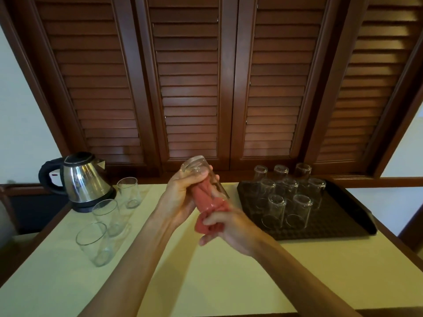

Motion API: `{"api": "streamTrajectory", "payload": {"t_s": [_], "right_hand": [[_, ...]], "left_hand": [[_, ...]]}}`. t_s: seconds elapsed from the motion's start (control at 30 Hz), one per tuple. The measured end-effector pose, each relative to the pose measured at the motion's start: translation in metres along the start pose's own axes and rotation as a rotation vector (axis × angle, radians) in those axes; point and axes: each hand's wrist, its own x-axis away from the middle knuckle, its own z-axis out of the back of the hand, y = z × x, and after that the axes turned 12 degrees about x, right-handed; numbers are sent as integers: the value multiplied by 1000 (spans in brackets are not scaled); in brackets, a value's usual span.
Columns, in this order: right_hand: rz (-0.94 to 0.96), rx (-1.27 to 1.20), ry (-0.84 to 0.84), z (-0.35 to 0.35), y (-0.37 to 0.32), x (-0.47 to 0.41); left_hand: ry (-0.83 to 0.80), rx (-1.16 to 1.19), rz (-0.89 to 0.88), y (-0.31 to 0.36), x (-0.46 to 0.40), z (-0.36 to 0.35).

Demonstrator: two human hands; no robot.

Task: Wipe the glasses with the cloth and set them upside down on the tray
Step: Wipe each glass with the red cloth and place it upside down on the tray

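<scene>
A glass [201, 177] is held above the table [206, 271], base tilted up and away, so its mouth is kept open toward the cloth [207, 211]. The left hand [183, 197] is wrapped around its wall, fingers curled. The pink cloth is stuffed inside; its tail is pinched by the right hand [231, 229], probably for twisting.

Eight glasses are stood upside down on the dark tray [338, 216], right. Three unwiped glasses [107, 216] are left upright beside the kettle [80, 179], within reach. Pale tabletop; louvred wooden shutters [187, 76] behind.
</scene>
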Motion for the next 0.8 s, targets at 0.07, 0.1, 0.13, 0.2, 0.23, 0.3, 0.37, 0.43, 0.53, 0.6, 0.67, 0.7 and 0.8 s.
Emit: {"api": "streamTrajectory", "payload": {"t_s": [0.07,0.1,0.13,0.2,0.23,0.3,0.37,0.43,0.53,0.6,0.67,0.7,0.8], "right_hand": [[-65,-549,-139,5,0,4],[-39,-719,-224,6,4,8],[-11,-808,-266,6,7,12],[-45,-789,-148,11,9,21],[-73,-701,-19,16,6,25],[-55,-505,277,28,-3,32],[34,-411,483,38,-13,31],[141,-216,595,33,-19,19],[362,464,680,8,-12,2],[378,618,638,-9,2,-6],[332,566,593,-20,6,-8],[313,577,588,-19,7,-9],[260,687,623,-2,2,-16]], "left_hand": [[-31,6,-41,6,-3,0],[-51,-6,-63,9,-5,-1],[-70,-13,-85,11,-8,0],[-88,-26,-127,18,-12,5],[-81,-44,-141,22,-12,8],[-42,-37,-151,27,-11,17],[4,9,-125,25,-8,20],[55,44,-79,14,-6,13],[204,63,-7,-5,-2,-5],[266,65,40,-16,2,-9],[297,-14,17,-23,12,-10],[284,-70,9,-25,18,-12],[229,-129,87,-27,30,-16]]}}
